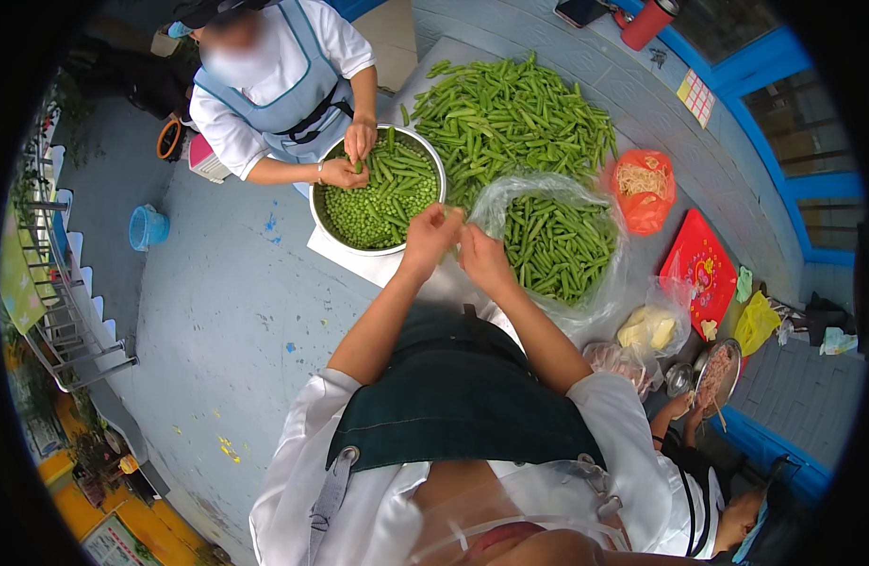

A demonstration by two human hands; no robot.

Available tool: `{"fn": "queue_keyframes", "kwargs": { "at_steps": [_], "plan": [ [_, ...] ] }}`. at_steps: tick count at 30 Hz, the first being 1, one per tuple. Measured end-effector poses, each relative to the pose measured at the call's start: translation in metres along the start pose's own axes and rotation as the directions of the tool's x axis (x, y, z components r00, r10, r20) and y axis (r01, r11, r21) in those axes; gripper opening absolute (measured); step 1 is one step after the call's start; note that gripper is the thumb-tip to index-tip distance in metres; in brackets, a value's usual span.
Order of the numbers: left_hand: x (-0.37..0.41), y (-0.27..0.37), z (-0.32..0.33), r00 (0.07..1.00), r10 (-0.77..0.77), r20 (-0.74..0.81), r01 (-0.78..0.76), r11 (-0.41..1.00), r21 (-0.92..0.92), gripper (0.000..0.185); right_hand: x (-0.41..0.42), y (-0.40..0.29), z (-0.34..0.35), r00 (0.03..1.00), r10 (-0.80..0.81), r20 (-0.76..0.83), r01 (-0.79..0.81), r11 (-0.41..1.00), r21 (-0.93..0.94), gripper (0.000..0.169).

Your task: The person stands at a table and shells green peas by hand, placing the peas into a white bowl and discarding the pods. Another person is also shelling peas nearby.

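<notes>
My left hand [431, 239] and my right hand [482, 256] are raised close together, with pinched fingers on what looks like a thin green pea pod, blurred between them. Just left of them stands a round metal bowl [443, 166] holding shelled green peas [356, 216] and some whole pods [404, 170]. To the right of my right hand, an open clear plastic bag [622, 244] is full of pea pods [558, 247]. Beyond the bag and bowl lies a large heap of loose pea pods [512, 113].
A person in a light blue apron [293, 92] handles a pod over the bowl. At right are a red bag [646, 212], a red tray [696, 262] and bagged pale food [646, 329]. Another person holds a bowl of minced food [717, 375], lower right.
</notes>
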State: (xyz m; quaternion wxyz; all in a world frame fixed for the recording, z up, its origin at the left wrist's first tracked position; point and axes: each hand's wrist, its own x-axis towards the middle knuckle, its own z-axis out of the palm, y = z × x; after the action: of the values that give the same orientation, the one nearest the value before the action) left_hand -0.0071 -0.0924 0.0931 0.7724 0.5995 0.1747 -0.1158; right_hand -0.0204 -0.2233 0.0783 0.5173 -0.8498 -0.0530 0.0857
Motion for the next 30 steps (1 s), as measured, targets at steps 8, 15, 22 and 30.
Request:
{"fn": "queue_keyframes", "kwargs": {
  "at_steps": [8,15,22,30],
  "plan": [
    [0.001,-0.028,-0.008,0.992,0.069,0.108,-0.064,0.997,-0.046,0.028,-0.001,-0.004,-0.008,0.838,0.276,0.471,-0.544,0.35,0.763,0.036],
    [-0.001,-0.021,-0.01,0.973,0.019,0.231,0.008,0.993,-0.116,0.035,-0.007,-0.01,-0.008,0.882,0.348,0.318,-0.471,0.616,0.632,0.035],
    [0.003,-0.026,-0.017,0.952,-0.017,0.305,0.112,0.949,-0.296,0.039,-0.008,-0.002,-0.005,0.951,0.25,0.182,-0.308,0.824,0.475,0.033],
    [-0.001,-0.017,-0.014,0.966,-0.041,0.254,0.143,0.906,-0.398,0.039,-0.006,0.007,-0.003,0.972,0.213,0.099,-0.233,0.926,0.296,0.032]
  ]
}}
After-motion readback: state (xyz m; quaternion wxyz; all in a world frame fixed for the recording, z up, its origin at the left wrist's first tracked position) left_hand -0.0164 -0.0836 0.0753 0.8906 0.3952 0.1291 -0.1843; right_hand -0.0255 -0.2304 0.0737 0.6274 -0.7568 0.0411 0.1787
